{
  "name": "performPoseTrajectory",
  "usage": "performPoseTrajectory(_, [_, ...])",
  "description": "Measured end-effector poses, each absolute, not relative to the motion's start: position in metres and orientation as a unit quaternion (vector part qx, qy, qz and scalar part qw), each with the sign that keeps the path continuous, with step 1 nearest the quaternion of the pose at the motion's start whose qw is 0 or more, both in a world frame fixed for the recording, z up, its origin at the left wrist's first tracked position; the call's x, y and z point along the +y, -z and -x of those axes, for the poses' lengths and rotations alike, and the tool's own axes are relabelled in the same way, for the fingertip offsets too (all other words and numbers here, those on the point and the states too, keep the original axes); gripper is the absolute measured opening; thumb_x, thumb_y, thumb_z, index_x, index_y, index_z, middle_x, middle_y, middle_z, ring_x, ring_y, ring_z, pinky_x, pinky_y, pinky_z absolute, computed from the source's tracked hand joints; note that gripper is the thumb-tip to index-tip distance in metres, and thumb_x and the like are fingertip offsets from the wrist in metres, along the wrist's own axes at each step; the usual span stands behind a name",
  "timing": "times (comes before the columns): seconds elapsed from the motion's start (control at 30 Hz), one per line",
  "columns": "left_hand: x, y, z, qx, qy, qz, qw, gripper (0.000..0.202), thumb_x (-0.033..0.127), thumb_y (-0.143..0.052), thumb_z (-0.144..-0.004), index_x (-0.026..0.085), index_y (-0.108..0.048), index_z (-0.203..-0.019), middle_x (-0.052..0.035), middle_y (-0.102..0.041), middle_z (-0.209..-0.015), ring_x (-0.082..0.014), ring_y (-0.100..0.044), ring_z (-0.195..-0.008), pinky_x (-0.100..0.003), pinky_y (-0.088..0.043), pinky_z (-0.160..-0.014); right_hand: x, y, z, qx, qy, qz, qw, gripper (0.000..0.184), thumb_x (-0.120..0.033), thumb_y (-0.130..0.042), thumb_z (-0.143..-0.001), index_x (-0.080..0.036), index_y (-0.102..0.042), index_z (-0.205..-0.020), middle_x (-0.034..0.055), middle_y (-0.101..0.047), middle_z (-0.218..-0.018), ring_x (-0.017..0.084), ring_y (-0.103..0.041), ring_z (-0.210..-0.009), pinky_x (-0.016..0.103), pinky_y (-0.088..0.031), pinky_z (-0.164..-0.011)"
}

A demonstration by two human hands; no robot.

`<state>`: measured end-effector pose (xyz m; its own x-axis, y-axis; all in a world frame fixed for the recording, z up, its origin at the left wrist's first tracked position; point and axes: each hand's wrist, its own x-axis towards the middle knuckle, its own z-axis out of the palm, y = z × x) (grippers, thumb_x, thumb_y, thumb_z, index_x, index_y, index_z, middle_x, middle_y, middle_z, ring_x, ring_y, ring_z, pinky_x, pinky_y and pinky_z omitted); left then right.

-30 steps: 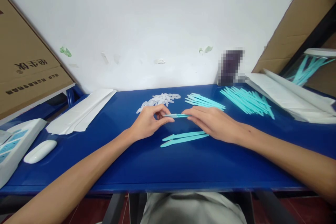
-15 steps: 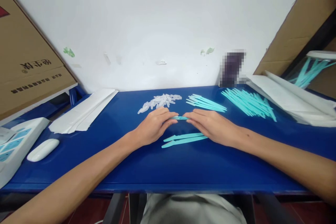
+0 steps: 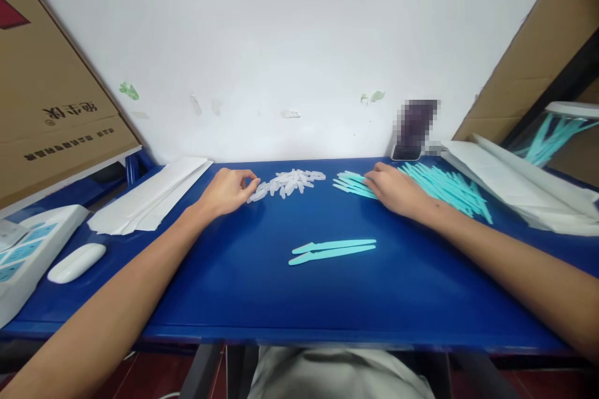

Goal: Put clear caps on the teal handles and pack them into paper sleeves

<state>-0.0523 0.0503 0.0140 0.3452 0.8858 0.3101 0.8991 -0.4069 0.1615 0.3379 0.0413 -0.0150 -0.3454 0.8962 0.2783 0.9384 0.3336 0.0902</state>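
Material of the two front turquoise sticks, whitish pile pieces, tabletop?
Turquoise sticks: probably moulded plastic, smooth-looking, evenly coloured.
Whitish pieces: likely frosted plastic, given their translucent look.
Blue tabletop: smooth, somewhat glossy, with soft reflections; painted or laminated, can't tell.

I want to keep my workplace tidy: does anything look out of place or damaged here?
Slightly: the wall bears green patches and pale scraps, perhaps remnants of something peeled off. The cardboard box at left seems upside down, judging by its printing.
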Motion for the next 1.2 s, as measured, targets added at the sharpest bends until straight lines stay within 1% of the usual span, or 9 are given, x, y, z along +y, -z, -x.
performPoseTrajectory(0.17, [0.047,-0.014,0.046,-0.491,0.146,0.858,0.025,0.036,0.04,-0.046,-0.095,0.019,-0.074,-0.103,-0.0045,-0.071,-0.081,-0.0195,-0.063,-0.07,-0.03,-0.04,-0.064,0.035,0.011,-0.332,-0.824,0.137,0.538,0.11,0.05,-0.038,-0.029,-0.105,-0.011,-0.07,-0.112,0.017,-0.066,-0.101,0.029,-0.062,-0.092,0.041,-0.042,-0.078])
performPoseTrajectory(0.3, [0.045,-0.013,0.041,-0.452,0.13,0.881,0.043,0.036,0.037,-0.044,-0.096,0.019,-0.074,-0.105,-0.0085,-0.071,-0.101,-0.0221,-0.065,-0.085,-0.031,-0.043,-0.072,0.005,-0.003,-0.316,-0.863,0.076,0.48,0.138,0.049,-0.046,-0.032,-0.104,-0.018,-0.071,-0.116,0.0099,-0.071,-0.086,0.025,-0.064,-0.079,0.045,-0.039,-0.082])
performPoseTrajectory(0.43, [0.05,-0.013,0.049,-0.48,0.109,0.869,0.058,0.035,0.037,-0.044,-0.094,0.02,-0.074,-0.104,-0.008,-0.071,-0.097,-0.0226,-0.065,-0.083,-0.031,-0.042,-0.069,-0.036,-0.014,-0.291,-0.902,-0.035,0.412,0.123,0.047,-0.052,-0.046,-0.098,-0.019,-0.07,-0.122,0.0044,-0.064,-0.061,0.024,-0.063,-0.072,0.036,-0.045,-0.069])
performPoseTrajectory(0.53, [0.053,-0.015,0.056,-0.513,0.089,0.851,0.07,0.037,0.04,-0.045,-0.093,0.02,-0.074,-0.104,-0.0065,-0.072,-0.089,-0.0223,-0.064,-0.075,-0.03,-0.04,-0.064,-0.054,-0.017,-0.281,-0.923,-0.052,0.361,0.121,0.044,-0.047,-0.053,-0.096,-0.02,-0.068,-0.126,0.0062,-0.068,-0.073,0.021,-0.063,-0.07,0.03,-0.045,-0.058])
performPoseTrajectory(0.67, [0.051,-0.022,0.06,-0.544,0.069,0.834,0.065,0.04,0.045,-0.044,-0.093,0.02,-0.075,-0.101,-0.0061,-0.073,-0.083,-0.0223,-0.063,-0.069,-0.03,-0.037,-0.059,-0.058,-0.013,-0.28,-0.943,-0.005,0.317,0.101,0.041,-0.043,-0.05,-0.098,-0.019,-0.069,-0.124,0.0093,-0.067,-0.099,0.011,-0.054,-0.051,0.028,-0.04,-0.049])
performPoseTrajectory(0.93, [0.049,-0.024,0.059,-0.534,0.063,0.842,0.04,0.041,0.047,-0.044,-0.094,0.021,-0.075,-0.101,-0.0058,-0.074,-0.082,-0.0214,-0.063,-0.068,-0.029,-0.035,-0.06,-0.053,-0.01,-0.282,-0.925,-0.04,0.355,0.133,0.042,-0.04,-0.047,-0.099,-0.014,-0.069,-0.124,0.0102,-0.067,-0.096,0.016,-0.061,-0.063,0.031,-0.045,-0.058])
performPoseTrajectory(1.03, [0.049,-0.022,0.059,-0.527,0.068,0.846,0.029,0.042,0.05,-0.045,-0.095,0.022,-0.075,-0.096,-0.005,-0.073,-0.076,-0.021,-0.062,-0.065,-0.029,-0.034,-0.06,-0.053,-0.012,-0.282,-0.895,-0.139,0.381,0.185,0.039,-0.042,-0.049,-0.098,-0.017,-0.07,-0.12,0.0074,-0.065,-0.086,0.016,-0.058,-0.064,0.03,-0.044,-0.059])
performPoseTrajectory(1.1, [0.049,-0.023,0.058,-0.532,0.06,0.844,0.019,0.043,0.054,-0.046,-0.093,0.022,-0.075,-0.089,-0.0049,-0.072,-0.072,-0.0205,-0.06,-0.062,-0.029,-0.032,-0.059,-0.051,-0.013,-0.282,-0.847,-0.282,0.382,0.238,0.035,-0.04,-0.049,-0.098,-0.019,-0.069,-0.117,0.0038,-0.061,-0.077,0.017,-0.058,-0.066,0.03,-0.046,-0.06])
performPoseTrajectory(1.2, [0.046,-0.025,0.056,-0.543,0.035,0.839,0.017,0.047,0.061,-0.048,-0.09,0.022,-0.072,-0.083,-0.0058,-0.07,-0.071,-0.02,-0.059,-0.06,-0.029,-0.03,-0.058,-0.046,-0.013,-0.28,-0.712,-0.531,0.335,0.313,0.027,-0.031,-0.048,-0.095,-0.019,-0.063,-0.115,0.0028,-0.059,-0.082,0.014,-0.058,-0.064,0.03,-0.05,-0.061])
